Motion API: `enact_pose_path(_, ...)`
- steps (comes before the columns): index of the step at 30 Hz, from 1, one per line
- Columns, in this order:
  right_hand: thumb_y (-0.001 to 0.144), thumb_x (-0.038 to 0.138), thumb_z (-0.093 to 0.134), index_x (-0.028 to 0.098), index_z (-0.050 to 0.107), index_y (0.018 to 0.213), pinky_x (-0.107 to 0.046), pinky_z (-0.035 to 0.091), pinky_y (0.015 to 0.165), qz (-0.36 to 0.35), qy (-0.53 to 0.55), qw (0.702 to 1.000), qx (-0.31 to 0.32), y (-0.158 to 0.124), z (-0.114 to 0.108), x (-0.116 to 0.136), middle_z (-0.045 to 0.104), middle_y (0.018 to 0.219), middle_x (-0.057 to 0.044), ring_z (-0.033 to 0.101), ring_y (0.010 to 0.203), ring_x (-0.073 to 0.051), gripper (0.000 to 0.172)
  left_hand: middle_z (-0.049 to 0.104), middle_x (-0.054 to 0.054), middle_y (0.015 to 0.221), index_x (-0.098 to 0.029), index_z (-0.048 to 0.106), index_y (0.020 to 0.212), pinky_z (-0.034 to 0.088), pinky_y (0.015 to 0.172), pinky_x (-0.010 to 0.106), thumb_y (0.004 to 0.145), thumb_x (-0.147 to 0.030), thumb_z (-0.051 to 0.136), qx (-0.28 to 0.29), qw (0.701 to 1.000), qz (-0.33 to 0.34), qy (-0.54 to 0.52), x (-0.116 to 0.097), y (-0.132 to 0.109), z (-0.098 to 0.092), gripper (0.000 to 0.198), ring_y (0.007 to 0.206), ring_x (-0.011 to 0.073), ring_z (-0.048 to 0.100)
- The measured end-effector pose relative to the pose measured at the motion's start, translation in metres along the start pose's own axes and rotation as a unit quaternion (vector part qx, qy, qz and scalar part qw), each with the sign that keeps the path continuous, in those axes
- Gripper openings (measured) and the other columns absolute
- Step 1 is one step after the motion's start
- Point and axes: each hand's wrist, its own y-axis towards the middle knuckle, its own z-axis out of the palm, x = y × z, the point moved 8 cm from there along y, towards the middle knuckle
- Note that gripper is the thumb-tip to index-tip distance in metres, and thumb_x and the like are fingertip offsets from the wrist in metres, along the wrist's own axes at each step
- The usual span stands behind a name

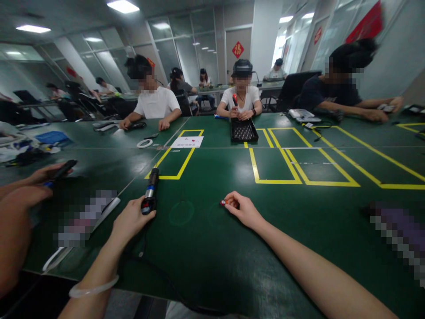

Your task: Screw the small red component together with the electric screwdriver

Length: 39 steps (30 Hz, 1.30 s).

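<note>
My left hand (pixel 131 220) is wrapped round the base of a black electric screwdriver (pixel 150 189), which lies tilted with its tip pointing away over the green table (pixel 212 248). A cable runs from it toward the near edge. My right hand (pixel 242 208) rests on the table to the right, fingertips pinched on a small red and silver part (pixel 222 203) that touches the surface. The two hands are about a forearm's width apart.
A co-worker's hands (pixel 40 177) at the far left hold a dark tool. Across the table, a person holds a red-tipped tool above a black tray (pixel 244 131). Yellow tape rectangles (pixel 272 164), a white paper (pixel 187 141) and a tape ring (pixel 144 143) lie mid-table.
</note>
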Motion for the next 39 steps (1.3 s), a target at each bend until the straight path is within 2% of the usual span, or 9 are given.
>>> enact_pose_path(3, 0.086, 0.021, 0.059, 0.017, 0.058, 0.097, -0.024, 0.043, 0.066, -0.003, 0.002, 1.0, -0.002, 0.0, 0.0, 0.002, 0.062, 0.082, -0.001, 0.055, 0.07, -0.011, 0.012, 0.051, 0.016, 0.135, -0.014, 0.04, 0.14, 0.05, 0.087, 0.039, 0.082, -0.053, 0.046, 0.007, 1.0, 0.02, 0.022, -0.045, -0.011, 0.002, 0.071, 0.112, 0.0313, 0.059)
enact_pose_path(7, 0.085, 0.02, 0.059, 0.018, 0.059, 0.096, -0.024, 0.043, 0.065, -0.023, -0.026, 0.999, -0.015, -0.001, -0.003, 0.005, 0.059, 0.082, -0.001, 0.055, 0.07, -0.012, 0.011, 0.054, 0.014, 0.128, -0.015, 0.041, 0.139, 0.05, 0.081, 0.036, 0.084, -0.051, 0.046, -0.017, 0.994, 0.095, 0.05, -0.115, -0.029, -0.001, 0.066, 0.103, 0.0277, 0.061)
enact_pose_path(10, 0.084, 0.019, 0.059, 0.018, 0.06, 0.095, -0.025, 0.044, 0.067, -0.049, -0.064, 0.996, -0.047, -0.001, -0.009, 0.008, 0.057, 0.09, -0.002, 0.055, 0.075, -0.012, 0.011, 0.056, 0.015, 0.123, -0.015, 0.042, 0.137, 0.048, 0.081, 0.034, 0.083, -0.047, 0.051, -0.024, 0.987, 0.145, 0.059, -0.162, -0.039, 0.001, 0.063, 0.101, 0.0259, 0.061)
enact_pose_path(14, 0.084, 0.019, 0.056, 0.019, 0.058, 0.095, -0.025, 0.044, 0.066, -0.033, -0.075, 0.994, -0.071, 0.0, -0.014, 0.003, 0.059, 0.088, -0.002, 0.057, 0.074, -0.013, 0.011, 0.057, 0.014, 0.117, -0.015, 0.044, 0.133, 0.046, 0.083, 0.035, 0.081, -0.042, 0.055, -0.037, 0.976, 0.205, 0.062, -0.214, -0.047, 0.003, 0.059, 0.099, 0.026, 0.06)
enact_pose_path(17, 0.083, 0.018, 0.056, 0.019, 0.057, 0.094, -0.025, 0.044, 0.065, -0.022, -0.075, 0.993, -0.092, 0.001, -0.018, 0.0, 0.06, 0.085, -0.001, 0.057, 0.071, -0.013, 0.011, 0.058, 0.014, 0.112, -0.013, 0.044, 0.133, 0.046, 0.082, 0.037, 0.08, -0.04, 0.056, -0.045, 0.969, 0.235, 0.058, -0.241, -0.053, 0.006, 0.06, 0.097, 0.0273, 0.06)
enact_pose_path(22, 0.078, 0.015, 0.056, 0.02, 0.056, 0.09, -0.025, 0.043, 0.066, -0.027, -0.092, 0.99, -0.1, 0.0, -0.02, 0.0, 0.058, 0.081, 0.001, 0.055, 0.069, -0.013, 0.013, 0.058, 0.015, 0.111, -0.014, 0.043, 0.134, 0.045, 0.081, 0.038, 0.081, -0.04, 0.056, -0.057, 0.966, 0.25, 0.031, -0.255, -0.059, 0.01, 0.06, 0.097, 0.028, 0.06)
enact_pose_path(28, 0.078, 0.01, 0.059, 0.019, 0.057, 0.088, -0.026, 0.043, 0.07, -0.04, -0.145, 0.986, -0.066, 0.0, -0.011, 0.005, 0.057, 0.08, 0.0, 0.055, 0.074, -0.014, 0.014, 0.058, 0.014, 0.112, -0.015, 0.043, 0.135, 0.045, 0.081, 0.037, 0.081, -0.042, 0.056, -0.057, 0.966, 0.251, 0.022, -0.254, -0.06, 0.014, 0.062, 0.097, 0.0275, 0.06)
enact_pose_path(34, 0.083, 0.015, 0.064, 0.019, 0.063, 0.09, -0.029, 0.045, 0.076, -0.051, -0.192, 0.979, -0.036, 0.001, -0.005, 0.004, 0.06, 0.09, -0.004, 0.057, 0.085, -0.017, 0.008, 0.057, 0.014, 0.112, -0.015, 0.042, 0.137, 0.044, 0.082, 0.037, 0.082, -0.042, 0.055, -0.067, 0.965, 0.253, 0.017, -0.255, -0.061, 0.015, 0.062, 0.098, 0.027, 0.059)
enact_pose_path(39, 0.082, 0.011, 0.062, 0.02, 0.064, 0.097, -0.03, 0.047, 0.076, -0.059, -0.193, 0.979, -0.031, 0.0, -0.003, 0.002, 0.064, 0.087, -0.004, 0.06, 0.082, -0.017, 0.018, 0.057, 0.014, 0.114, -0.015, 0.041, 0.137, 0.044, 0.083, 0.038, 0.083, -0.042, 0.055, -0.066, 0.966, 0.25, 0.007, -0.253, -0.061, 0.017, 0.062, 0.099, 0.0271, 0.059)
